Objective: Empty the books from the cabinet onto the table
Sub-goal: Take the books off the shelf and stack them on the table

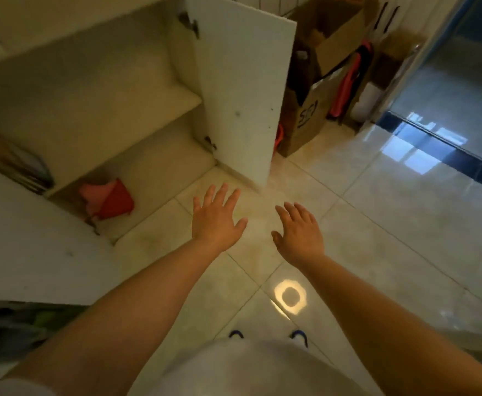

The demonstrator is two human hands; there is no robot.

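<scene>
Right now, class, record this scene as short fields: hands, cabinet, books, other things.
hands: left hand and right hand both open, held over the floor, empty
cabinet: door swung open; middle shelf bare where it shows
books: stack at the shelf's left end
other: red item on the bottom shelf; cardboard boxes behind the door

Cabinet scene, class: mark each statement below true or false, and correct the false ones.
1. The cabinet door stands open. True.
2. The left hand grips a book. False: its fingers are spread and it holds nothing.
3. A red object lies on the cabinet's bottom shelf. True.
4. The right hand rests on the door. False: it is over the floor tiles, apart from the door.
5. Cardboard boxes stand beyond the door. True.
</scene>
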